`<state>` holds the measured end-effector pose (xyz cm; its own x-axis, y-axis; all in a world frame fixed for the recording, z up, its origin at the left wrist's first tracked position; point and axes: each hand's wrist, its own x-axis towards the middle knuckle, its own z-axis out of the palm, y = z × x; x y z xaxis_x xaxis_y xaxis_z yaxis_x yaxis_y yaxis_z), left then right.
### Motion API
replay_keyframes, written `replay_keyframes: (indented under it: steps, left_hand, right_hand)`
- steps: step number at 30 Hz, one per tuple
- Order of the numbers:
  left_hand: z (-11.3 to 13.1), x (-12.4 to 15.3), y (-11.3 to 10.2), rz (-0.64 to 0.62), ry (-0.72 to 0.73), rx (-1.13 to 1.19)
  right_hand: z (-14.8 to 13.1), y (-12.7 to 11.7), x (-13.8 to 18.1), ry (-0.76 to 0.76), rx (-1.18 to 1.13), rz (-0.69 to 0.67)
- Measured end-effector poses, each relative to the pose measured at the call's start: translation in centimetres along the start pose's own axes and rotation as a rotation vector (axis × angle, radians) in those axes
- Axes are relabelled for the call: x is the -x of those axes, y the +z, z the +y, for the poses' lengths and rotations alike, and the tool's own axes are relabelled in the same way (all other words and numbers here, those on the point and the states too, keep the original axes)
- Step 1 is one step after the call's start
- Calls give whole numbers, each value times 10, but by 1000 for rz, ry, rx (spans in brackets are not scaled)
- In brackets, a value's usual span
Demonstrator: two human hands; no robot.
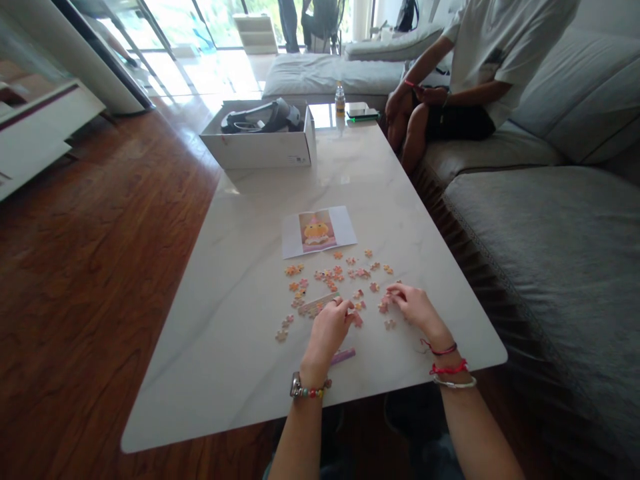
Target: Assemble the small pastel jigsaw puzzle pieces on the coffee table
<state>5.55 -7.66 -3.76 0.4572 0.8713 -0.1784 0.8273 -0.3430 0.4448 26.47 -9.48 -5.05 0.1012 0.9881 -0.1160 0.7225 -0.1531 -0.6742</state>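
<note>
Jigsaw puzzle pieces (333, 275) in pink, orange and yellow lie scattered over the near part of the white table (210, 320). My left hand (330, 332) is closed in a pinch, its fingertips at a pink puzzle piece (357, 320). On the right, my right hand (414, 305) has its fingers curled onto another pink puzzle piece (383, 306). A pale patterned strip (315, 304) lies partly behind my left hand. Beside that wrist is a purple strip (343, 357), partly covered. Beyond the pieces sits a printed sheet (345, 225) picturing a yellow figure with a pink hat.
A white box (265, 152) with dark and grey equipment stands at the table's far end. Near it are a bottle (340, 100) and a phone (363, 115). A seated person (480, 73) occupies the grey sofa (540, 220) along the right side.
</note>
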Motion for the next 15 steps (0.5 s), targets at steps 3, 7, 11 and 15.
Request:
replay_keyframes:
  steps: [3,7,11,15]
  left_hand:
    - [0,-1,1,6,-19,7]
    - [0,-3,0,-14,-31,22]
    - [0,-2,2,-28,-2,30]
    - [0,1,2,-62,19,62]
  right_hand:
    - [6,-8,1,19,55,67]
    - [9,-7,0,-84,70,45]
    - [6,7,-1,-204,104,-34]
    - [-3,9,-1,-199,88,-12]
